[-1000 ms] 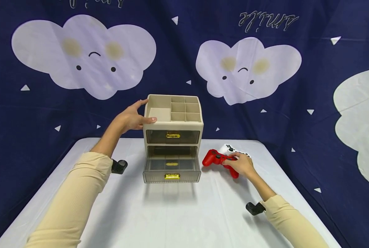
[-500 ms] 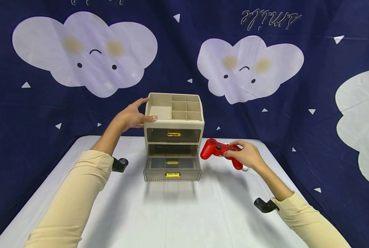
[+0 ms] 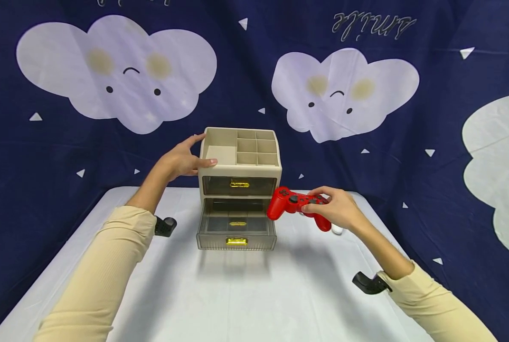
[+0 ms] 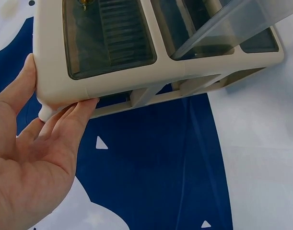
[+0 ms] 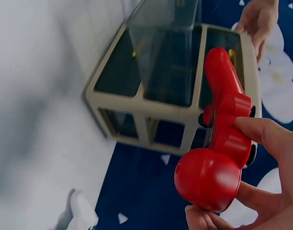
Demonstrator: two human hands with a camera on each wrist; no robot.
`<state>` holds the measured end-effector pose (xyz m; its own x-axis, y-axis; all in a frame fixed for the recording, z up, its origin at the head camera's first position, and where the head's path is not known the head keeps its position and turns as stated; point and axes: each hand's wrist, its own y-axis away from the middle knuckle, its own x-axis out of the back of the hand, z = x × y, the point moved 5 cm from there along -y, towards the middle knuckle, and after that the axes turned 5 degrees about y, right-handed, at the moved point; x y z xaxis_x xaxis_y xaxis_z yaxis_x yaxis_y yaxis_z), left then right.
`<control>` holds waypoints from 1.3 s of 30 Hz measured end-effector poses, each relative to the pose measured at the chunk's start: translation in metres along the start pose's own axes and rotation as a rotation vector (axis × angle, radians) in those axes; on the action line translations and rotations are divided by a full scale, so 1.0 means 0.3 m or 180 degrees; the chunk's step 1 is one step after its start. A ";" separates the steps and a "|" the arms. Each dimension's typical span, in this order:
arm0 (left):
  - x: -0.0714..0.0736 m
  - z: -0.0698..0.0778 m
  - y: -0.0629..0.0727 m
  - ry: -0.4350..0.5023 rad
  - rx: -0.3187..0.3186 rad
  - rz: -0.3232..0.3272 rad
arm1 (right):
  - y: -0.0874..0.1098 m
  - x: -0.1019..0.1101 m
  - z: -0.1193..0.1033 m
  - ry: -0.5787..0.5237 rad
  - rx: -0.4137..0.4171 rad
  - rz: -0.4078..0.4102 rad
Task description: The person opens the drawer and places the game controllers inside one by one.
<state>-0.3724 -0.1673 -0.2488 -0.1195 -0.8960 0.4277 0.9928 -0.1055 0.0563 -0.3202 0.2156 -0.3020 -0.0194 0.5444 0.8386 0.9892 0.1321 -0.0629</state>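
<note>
A beige desktop drawer organizer [image 3: 241, 169] stands at the table's back. Its middle smoky clear drawer [image 3: 256, 243] with a gold pull is slid out toward me. My left hand [image 3: 179, 161] grips the organizer's upper left corner, thumb over the top edge, fingers against the side, as the left wrist view [image 4: 45, 148] also shows. In my right hand [image 3: 342, 209] I hold a red game controller [image 3: 286, 205] in the air by its right part, right of the organizer. Its left grip overlaps the drawer's right edge in the head view. Thumb and fingers pinch its body [image 5: 230, 124].
A white game controller [image 3: 336, 229] lies on the white table [image 3: 237, 304] at the back right, mostly hidden behind the red one. The organizer's top has divided compartments [image 3: 256, 147]. A navy cloud-print cloth [image 3: 246, 61] hangs behind. Black cameras [image 3: 370, 283] sit at both wrists.
My right hand has lifted the red controller off the table and carried it left toward the pulled-out drawer. My left hand stays on the organizer's corner.
</note>
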 end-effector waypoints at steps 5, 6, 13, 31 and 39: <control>0.002 0.001 0.003 -0.0008 0.0014 0.0010 | 0.006 -0.024 -0.070 -0.0058 0.0138 -0.0026; 0.002 0.001 0.003 -0.0017 0.0014 0.0012 | 0.006 -0.030 -0.084 -0.0068 0.0171 -0.0020; 0.003 0.003 0.003 -0.0022 0.0011 0.0013 | 0.006 -0.072 -0.181 -0.0159 0.0394 0.0050; 0.002 0.001 0.002 0.0005 -0.0015 0.0006 | -0.017 -0.207 -0.342 -0.0157 0.0799 0.0263; 0.003 -0.001 -0.001 0.0021 0.0004 0.0019 | -0.033 -0.257 -0.360 -0.0076 0.0941 0.0401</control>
<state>-0.3730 -0.1682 -0.2487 -0.1136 -0.8994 0.4221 0.9935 -0.0998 0.0548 -0.3129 0.0829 -0.3077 0.0937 0.5907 0.8015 0.8991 0.2955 -0.3229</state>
